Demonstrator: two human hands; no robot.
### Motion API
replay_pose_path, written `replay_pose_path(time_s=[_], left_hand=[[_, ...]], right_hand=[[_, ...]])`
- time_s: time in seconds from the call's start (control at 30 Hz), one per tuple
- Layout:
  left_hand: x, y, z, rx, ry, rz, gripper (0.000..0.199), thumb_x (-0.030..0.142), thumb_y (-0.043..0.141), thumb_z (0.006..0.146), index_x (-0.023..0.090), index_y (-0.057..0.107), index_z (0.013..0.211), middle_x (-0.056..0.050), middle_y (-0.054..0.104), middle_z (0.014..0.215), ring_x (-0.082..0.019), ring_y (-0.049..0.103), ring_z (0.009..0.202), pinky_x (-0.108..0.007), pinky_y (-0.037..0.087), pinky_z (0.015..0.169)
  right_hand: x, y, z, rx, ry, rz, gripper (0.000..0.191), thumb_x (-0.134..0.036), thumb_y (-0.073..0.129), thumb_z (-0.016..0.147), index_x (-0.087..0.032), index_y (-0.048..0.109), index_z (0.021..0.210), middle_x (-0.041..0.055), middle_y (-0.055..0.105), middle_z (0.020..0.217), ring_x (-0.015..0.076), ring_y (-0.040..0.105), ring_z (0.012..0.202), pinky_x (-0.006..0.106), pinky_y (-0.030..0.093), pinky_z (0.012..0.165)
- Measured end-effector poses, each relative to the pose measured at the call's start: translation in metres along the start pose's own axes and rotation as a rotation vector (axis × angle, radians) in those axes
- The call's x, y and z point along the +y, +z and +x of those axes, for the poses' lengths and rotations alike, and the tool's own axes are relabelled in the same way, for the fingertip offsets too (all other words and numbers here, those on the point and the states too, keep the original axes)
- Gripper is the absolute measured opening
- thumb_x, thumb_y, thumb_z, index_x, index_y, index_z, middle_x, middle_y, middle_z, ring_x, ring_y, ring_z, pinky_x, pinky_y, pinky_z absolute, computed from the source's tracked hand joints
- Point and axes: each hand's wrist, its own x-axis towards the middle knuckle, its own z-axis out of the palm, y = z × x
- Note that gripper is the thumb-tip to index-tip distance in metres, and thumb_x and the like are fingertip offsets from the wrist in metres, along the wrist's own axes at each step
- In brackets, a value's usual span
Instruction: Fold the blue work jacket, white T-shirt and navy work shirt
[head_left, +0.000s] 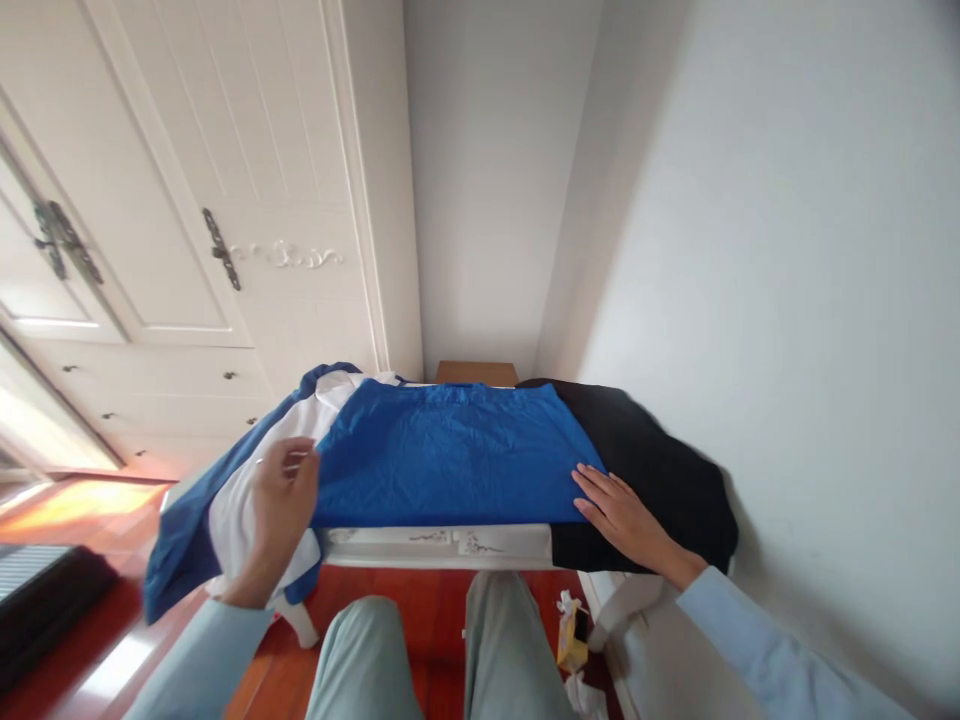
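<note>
A smooth blue piece of clothing (450, 460) with a gathered top edge lies spread over a white table (442, 543). My left hand (285, 490) is at its left edge, fingers loosely curled, with a gap between thumb and fingers. My right hand (619, 510) rests flat with spread fingers on its lower right edge, partly over a black garment (660, 470). That black garment drapes over the table's right end. At the left end hang a white garment (236, 510) and a darker blue garment (176, 550), partly hidden by my left hand.
A white wardrobe (300, 160) stands at the left, beyond the table; a pale wall (787, 280) rises at the right. A brown wooden piece (476, 373) shows behind the table. On the floor are a yellow tissue box (571, 645) and a dark object (45, 620).
</note>
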Motion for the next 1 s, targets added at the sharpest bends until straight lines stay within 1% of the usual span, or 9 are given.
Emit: replay_pose_path(time_s=[0.13, 0.23, 0.3, 0.43, 0.57, 0.63, 0.73, 0.9, 1.0], left_hand=[[0.045, 0.056, 0.034, -0.358, 0.328, 0.188, 0.045, 0.047, 0.048, 0.093, 0.013, 0.063, 0.119, -0.018, 0.066, 0.123, -0.032, 0.065, 0.115, -0.048, 0.054, 0.100], [0.054, 0.102, 0.054, -0.519, 0.461, 0.303, 0.046, 0.043, 0.049, 0.096, 0.010, 0.064, 0.125, -0.023, 0.063, 0.138, -0.035, 0.054, 0.136, -0.050, 0.041, 0.117], [0.051, 0.130, 0.065, -0.585, 0.508, 0.357, 0.041, 0.038, 0.053, 0.094, 0.013, 0.068, 0.124, -0.021, 0.061, 0.144, -0.036, 0.043, 0.147, -0.050, 0.034, 0.122], [0.042, 0.175, 0.083, -0.709, 0.539, 0.477, 0.044, 0.038, 0.049, 0.098, 0.018, 0.066, 0.133, -0.017, 0.054, 0.154, -0.034, 0.029, 0.156, -0.055, 0.025, 0.126], [0.034, 0.206, 0.102, -0.760, 0.554, 0.500, 0.057, 0.048, 0.045, 0.100, 0.016, 0.055, 0.146, -0.019, 0.045, 0.161, -0.033, 0.022, 0.158, -0.053, 0.021, 0.127], [0.026, 0.213, 0.110, -0.774, 0.550, 0.516, 0.059, 0.046, 0.045, 0.101, 0.013, 0.054, 0.148, -0.020, 0.042, 0.162, -0.033, 0.020, 0.158, -0.052, 0.019, 0.128], [0.007, 0.211, 0.120, -0.787, 0.494, 0.560, 0.059, 0.045, 0.041, 0.102, 0.011, 0.053, 0.148, -0.021, 0.041, 0.162, -0.033, 0.022, 0.158, -0.052, 0.018, 0.128], [-0.022, 0.187, 0.139, -0.786, 0.425, 0.705, 0.081, 0.065, 0.030, 0.100, 0.008, 0.044, 0.155, -0.023, 0.034, 0.165, -0.034, 0.021, 0.158, -0.051, 0.017, 0.127], [-0.034, 0.179, 0.152, -0.786, 0.450, 0.724, 0.082, 0.067, 0.031, 0.098, 0.010, 0.048, 0.153, -0.022, 0.036, 0.165, -0.034, 0.024, 0.157, -0.050, 0.016, 0.127]], right_hand=[[-0.002, -0.028, 0.029, -0.033, 0.050, 0.156, 0.058, -0.062, 0.043, 0.100, -0.021, 0.072, 0.130, 0.0140, 0.067, 0.139, 0.0330, 0.063, 0.131, 0.054, 0.047, 0.115], [-0.020, -0.047, 0.073, 0.063, 0.041, 0.251, 0.054, -0.057, 0.045, 0.101, -0.019, 0.075, 0.124, 0.0146, 0.073, 0.131, 0.0328, 0.066, 0.126, 0.054, 0.047, 0.115], [-0.038, -0.051, 0.108, 0.067, -0.044, 0.285, 0.052, -0.055, 0.047, 0.100, -0.018, 0.073, 0.127, 0.0136, 0.071, 0.135, 0.0320, 0.064, 0.129, 0.053, 0.045, 0.116], [-0.069, -0.031, 0.183, -0.080, -0.217, 0.228, 0.053, -0.048, 0.053, 0.099, -0.015, 0.065, 0.138, 0.0142, 0.064, 0.144, 0.0301, 0.057, 0.138, 0.048, 0.041, 0.120], [-0.073, 0.006, 0.246, -0.192, -0.299, 0.033, 0.058, -0.043, 0.053, 0.100, -0.010, 0.056, 0.147, 0.0179, 0.052, 0.156, 0.0308, 0.045, 0.148, 0.048, 0.031, 0.125], [-0.060, 0.023, 0.264, -0.238, -0.282, -0.029, 0.060, -0.046, 0.049, 0.102, -0.011, 0.051, 0.151, 0.0181, 0.045, 0.160, 0.0313, 0.038, 0.152, 0.050, 0.028, 0.126], [-0.021, 0.040, 0.272, -0.280, -0.216, -0.039, 0.067, -0.053, 0.039, 0.105, -0.010, 0.042, 0.157, 0.0192, 0.037, 0.165, 0.0321, 0.032, 0.155, 0.053, 0.027, 0.126], [0.064, 0.048, 0.258, -0.245, -0.123, -0.038, 0.075, -0.065, 0.026, 0.104, -0.016, 0.043, 0.158, 0.0178, 0.038, 0.165, 0.0344, 0.032, 0.155, 0.059, 0.026, 0.125], [0.091, 0.048, 0.250, -0.221, -0.090, -0.041, 0.078, -0.071, 0.022, 0.102, -0.021, 0.042, 0.158, 0.0159, 0.039, 0.165, 0.0331, 0.032, 0.155, 0.057, 0.028, 0.124]])
